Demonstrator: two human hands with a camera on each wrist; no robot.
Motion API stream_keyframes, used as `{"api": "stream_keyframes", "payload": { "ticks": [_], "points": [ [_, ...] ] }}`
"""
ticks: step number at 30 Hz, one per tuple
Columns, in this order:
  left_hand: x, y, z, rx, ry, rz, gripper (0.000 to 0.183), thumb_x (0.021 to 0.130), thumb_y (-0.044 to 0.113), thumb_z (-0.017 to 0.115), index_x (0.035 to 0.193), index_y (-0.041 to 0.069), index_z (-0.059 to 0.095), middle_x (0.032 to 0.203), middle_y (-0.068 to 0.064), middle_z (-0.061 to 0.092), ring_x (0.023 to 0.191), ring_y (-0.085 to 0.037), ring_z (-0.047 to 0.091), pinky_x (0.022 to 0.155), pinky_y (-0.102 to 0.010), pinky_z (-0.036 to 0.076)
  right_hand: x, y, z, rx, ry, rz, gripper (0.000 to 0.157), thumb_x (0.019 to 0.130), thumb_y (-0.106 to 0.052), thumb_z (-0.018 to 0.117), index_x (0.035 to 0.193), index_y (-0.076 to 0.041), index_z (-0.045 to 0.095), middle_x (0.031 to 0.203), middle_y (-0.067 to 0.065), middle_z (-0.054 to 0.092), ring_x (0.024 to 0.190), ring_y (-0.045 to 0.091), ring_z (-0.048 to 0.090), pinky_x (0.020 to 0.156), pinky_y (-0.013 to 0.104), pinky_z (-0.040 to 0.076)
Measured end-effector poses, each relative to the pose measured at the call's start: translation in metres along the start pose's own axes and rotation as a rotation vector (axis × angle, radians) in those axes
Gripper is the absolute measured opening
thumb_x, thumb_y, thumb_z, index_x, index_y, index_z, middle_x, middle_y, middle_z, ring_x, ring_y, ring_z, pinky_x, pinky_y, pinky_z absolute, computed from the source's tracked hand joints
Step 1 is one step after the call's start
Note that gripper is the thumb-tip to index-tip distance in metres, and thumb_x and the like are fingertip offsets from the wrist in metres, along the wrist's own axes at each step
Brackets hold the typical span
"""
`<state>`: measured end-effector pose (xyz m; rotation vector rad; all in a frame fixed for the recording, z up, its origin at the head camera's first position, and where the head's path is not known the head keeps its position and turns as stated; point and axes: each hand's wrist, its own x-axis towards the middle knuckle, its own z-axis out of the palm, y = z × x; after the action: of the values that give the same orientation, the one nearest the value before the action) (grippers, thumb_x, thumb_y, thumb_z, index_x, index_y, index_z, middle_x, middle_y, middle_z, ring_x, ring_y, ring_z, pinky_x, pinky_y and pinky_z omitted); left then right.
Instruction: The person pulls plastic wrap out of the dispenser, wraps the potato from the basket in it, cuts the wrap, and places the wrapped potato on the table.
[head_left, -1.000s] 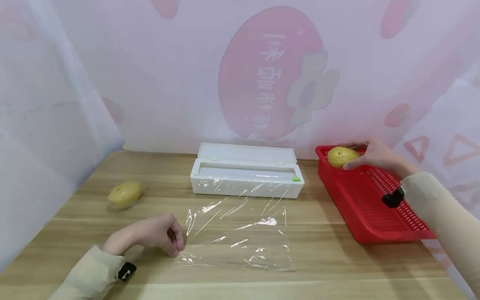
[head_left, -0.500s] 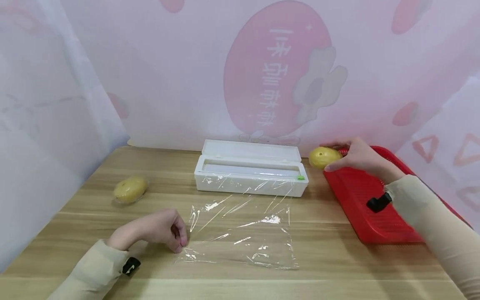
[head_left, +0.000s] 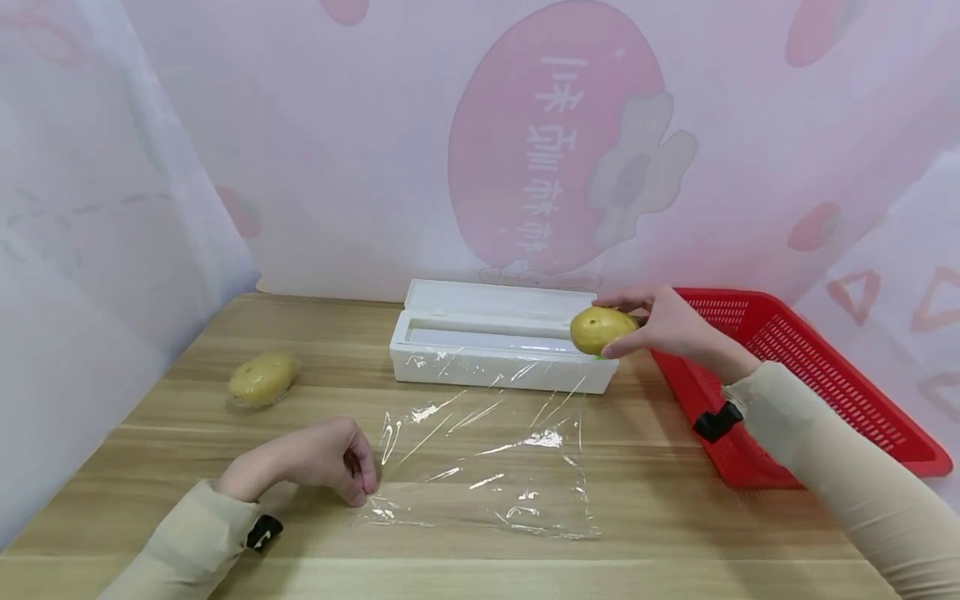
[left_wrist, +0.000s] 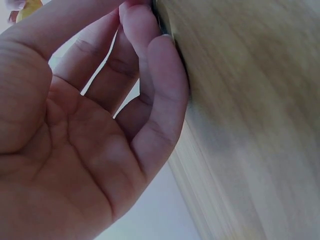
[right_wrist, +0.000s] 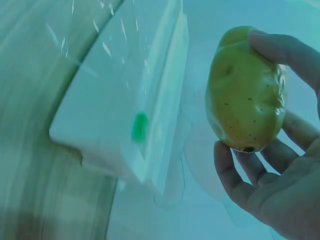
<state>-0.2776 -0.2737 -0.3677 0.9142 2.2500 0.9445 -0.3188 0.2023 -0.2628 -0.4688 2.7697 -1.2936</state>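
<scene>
My right hand (head_left: 667, 333) grips a yellow potato (head_left: 600, 330) between thumb and fingers, held up in front of the right end of a white cling film box (head_left: 502, 371). Dark specks and small dents show on the potato in the right wrist view. From the box a clear sheet of cling film (head_left: 480, 467) runs out over the table toward me. At the sheet's near left corner, my left hand (head_left: 322, 462) pinches the film with thumb and forefinger. In the left wrist view, that hand's fingers (left_wrist: 167, 85) curl close to the tabletop.
Another yellow potato (head_left: 262, 379), wrapped in film, lies on the wooden table (head_left: 300, 567) at the left. A red plastic basket (head_left: 817, 367) stands at the right, partly behind my right forearm. The box's lid (head_left: 502, 296) is raised, near a printed cloth backdrop (head_left: 360, 167).
My right hand has lifted the potato out of the red basket and carried it left, to the cling film box. The left hand has stayed at the film's corner.
</scene>
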Motion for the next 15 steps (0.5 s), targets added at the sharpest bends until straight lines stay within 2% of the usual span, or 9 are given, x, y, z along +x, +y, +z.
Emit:
{"api": "stream_keyframes", "payload": {
  "ticks": [7,10,15],
  "points": [
    [0.000,-0.002,0.001,0.004,0.003,-0.004,0.016,0.069,0.001,0.084,0.075,0.010,0.073,0.072,0.001,0.067,0.065,-0.012,0.060,0.060,-0.025,0.051,0.001,-0.006,0.025,0.050,-0.054,-0.006,0.063,0.067,-0.028,0.093,0.125,-0.023,0.068,0.115,0.004,0.065,0.097,0.031,0.062,0.078,0.045,0.054],
    [0.001,-0.003,0.001,0.005,0.004,-0.006,0.016,0.069,0.001,0.084,0.075,0.011,0.073,0.072,0.001,0.067,0.065,-0.013,0.061,0.060,-0.025,0.051,0.002,-0.007,0.035,0.065,-0.070,-0.020,0.063,0.067,-0.027,0.093,0.124,-0.022,0.068,0.113,0.005,0.065,0.094,0.032,0.062,0.077,0.045,0.054],
    [0.001,-0.003,0.001,0.001,0.004,-0.004,0.016,0.068,0.001,0.084,0.075,0.011,0.073,0.072,0.001,0.067,0.065,-0.013,0.061,0.060,-0.025,0.051,0.003,-0.008,0.053,0.054,-0.084,-0.032,0.062,0.067,-0.029,0.093,0.124,-0.021,0.069,0.113,0.004,0.065,0.098,0.031,0.058,0.077,0.043,0.053]
  ]
}}
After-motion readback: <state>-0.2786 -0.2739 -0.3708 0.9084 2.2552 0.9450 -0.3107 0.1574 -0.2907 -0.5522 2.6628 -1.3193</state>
